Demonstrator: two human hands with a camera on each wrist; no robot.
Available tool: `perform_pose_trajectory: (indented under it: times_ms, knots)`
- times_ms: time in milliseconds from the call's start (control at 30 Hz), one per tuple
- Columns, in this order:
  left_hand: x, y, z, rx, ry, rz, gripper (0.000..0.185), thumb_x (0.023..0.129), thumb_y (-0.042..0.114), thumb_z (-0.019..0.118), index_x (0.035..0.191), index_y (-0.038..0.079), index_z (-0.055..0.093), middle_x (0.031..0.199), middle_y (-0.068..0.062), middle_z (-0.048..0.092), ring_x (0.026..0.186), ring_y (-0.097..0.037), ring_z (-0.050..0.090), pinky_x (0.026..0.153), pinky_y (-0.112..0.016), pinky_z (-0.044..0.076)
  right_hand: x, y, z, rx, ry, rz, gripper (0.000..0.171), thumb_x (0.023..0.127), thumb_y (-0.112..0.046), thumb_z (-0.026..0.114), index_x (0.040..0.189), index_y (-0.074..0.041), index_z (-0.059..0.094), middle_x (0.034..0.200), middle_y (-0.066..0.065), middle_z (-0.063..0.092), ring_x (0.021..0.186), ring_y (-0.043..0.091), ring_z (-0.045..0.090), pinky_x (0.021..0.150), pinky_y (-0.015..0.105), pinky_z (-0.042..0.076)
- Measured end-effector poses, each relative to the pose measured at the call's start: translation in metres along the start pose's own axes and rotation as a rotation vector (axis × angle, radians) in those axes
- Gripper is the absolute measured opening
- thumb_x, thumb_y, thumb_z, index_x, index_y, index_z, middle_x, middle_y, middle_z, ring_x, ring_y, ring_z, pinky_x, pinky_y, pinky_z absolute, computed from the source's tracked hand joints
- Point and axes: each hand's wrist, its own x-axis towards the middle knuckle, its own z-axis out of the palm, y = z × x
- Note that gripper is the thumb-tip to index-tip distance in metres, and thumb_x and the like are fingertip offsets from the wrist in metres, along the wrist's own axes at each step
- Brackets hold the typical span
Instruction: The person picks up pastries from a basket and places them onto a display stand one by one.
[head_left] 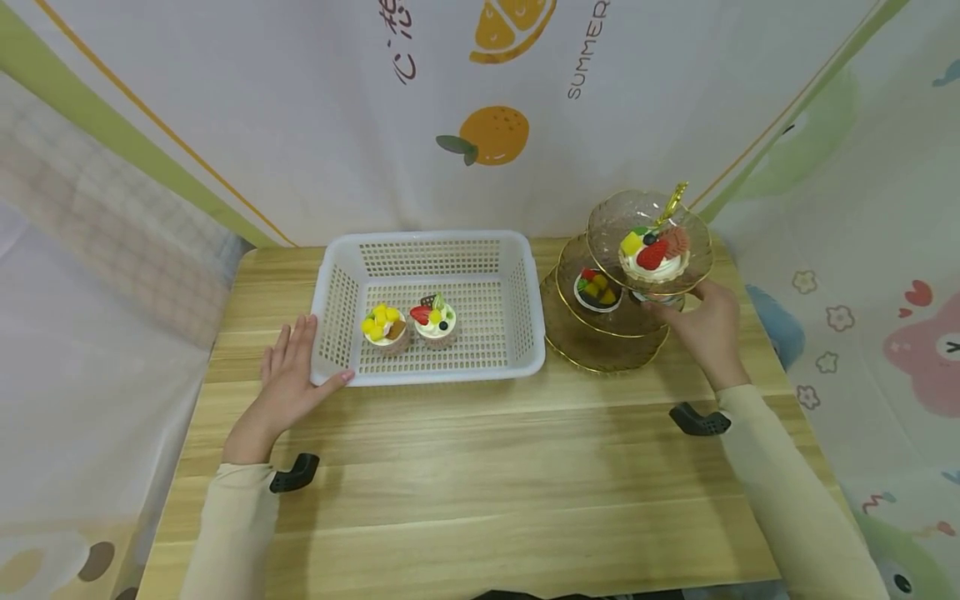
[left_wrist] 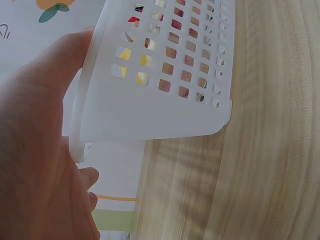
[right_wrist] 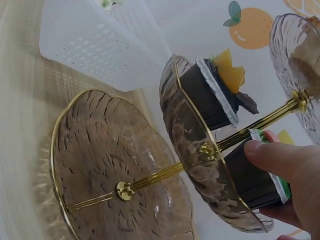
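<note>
Fingers of our left hand (head_left: 288, 379) are lying flat and straight on the wooden table (head_left: 480, 483), and they are pressing against the near left corner of the white basket (head_left: 525, 333). The thumb is touching the front wall of the basket. The hand is open and is not curling round anything. In the left wrist view we are seeing the palm (left_wrist: 40, 150) right up against the basket's rim (left_wrist: 100, 120).

Inside the basket two little cakes are sitting side by side near the left end. One is wearing yellow fruit bits (head_left: 384, 325). Just to its right is one with a strawberry on white cream (head_left: 435, 319).

Further right, just beside the basket, the glass stand with three plates and gold rims (head_left: 600, 354) is standing on the table. On its top plate a cream cake with red and yellow fruit (head_left: 654, 250) is sitting. On the middle plate a dark cake with yellow fruit (head_left: 597, 290) is sitting.

Our right hand (head_left: 705, 329) is reaching under the top plate. Its thumb and fingers are curling round a dark cupcake with a green and white rim (right_wrist: 260, 177) on the middle plate, and they are pinching it there. It is sitting next to the other dark cake (right_wrist: 212, 92).
</note>
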Motion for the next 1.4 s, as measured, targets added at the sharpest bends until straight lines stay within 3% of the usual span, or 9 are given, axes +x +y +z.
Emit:
perform_pose_trajectory:
  times_ms: [200, 300, 1033, 1233, 1400]
  knots:
    - [0.000, 0.000, 0.001, -0.007, -0.005, -0.006, 0.105, 0.093, 0.055, 0.058, 0.159, 0.013, -0.011, 0.167, -0.017, -0.013, 0.152, -0.044, -0.017, 0.113, -0.073, -0.009, 0.003, 0.004, 0.006, -0.045, -0.010, 0.000, 0.053, 0.075, -0.025, 0.086, 0.118, 0.000, 0.068, 0.123, 0.027, 0.067, 0.116, 0.044, 0.056, 0.112, 0.063, 0.022]
    - [0.000, 0.000, 0.001, -0.011, -0.007, -0.009, 0.105, 0.093, 0.055, 0.058, 0.159, 0.013, -0.011, 0.167, -0.017, -0.013, 0.152, -0.044, -0.016, 0.114, -0.073, -0.009, 0.004, 0.005, 0.007, -0.059, -0.023, 0.008, 0.055, 0.076, -0.026, 0.085, 0.120, -0.001, 0.067, 0.125, 0.027, 0.066, 0.118, 0.046, 0.054, 0.112, 0.064, 0.018]
    - [-0.002, 0.000, 0.001, -0.014, 0.001, -0.011, 0.105, 0.093, 0.055, 0.058, 0.159, 0.013, -0.011, 0.167, -0.020, -0.010, 0.152, -0.044, -0.016, 0.114, -0.072, -0.009, 0.001, 0.008, 0.007, -0.049, -0.024, -0.016, 0.055, 0.076, -0.030, 0.084, 0.122, -0.005, 0.066, 0.123, 0.023, 0.068, 0.113, 0.045, 0.055, 0.103, 0.059, 0.025]
    - [-0.002, 0.001, 0.001, -0.012, 0.003, -0.012, 0.105, 0.092, 0.055, 0.059, 0.159, 0.012, -0.011, 0.167, -0.020, -0.009, 0.153, -0.043, -0.016, 0.114, -0.072, -0.009, -0.002, 0.008, -0.001, 0.007, -0.016, 0.006, 0.057, 0.076, -0.030, 0.085, 0.125, -0.006, 0.066, 0.128, 0.019, 0.067, 0.120, 0.038, 0.058, 0.103, 0.056, 0.040]
    - [-0.002, 0.002, 0.000, -0.017, -0.003, -0.018, 0.106, 0.092, 0.056, 0.058, 0.159, 0.013, -0.011, 0.167, -0.020, -0.009, 0.153, -0.043, -0.017, 0.115, -0.071, -0.010, -0.011, 0.004, -0.013, 0.045, -0.034, 0.067, 0.061, 0.079, -0.031, 0.083, 0.132, -0.008, 0.062, 0.136, 0.019, 0.061, 0.130, 0.039, 0.051, 0.108, 0.058, 0.037]
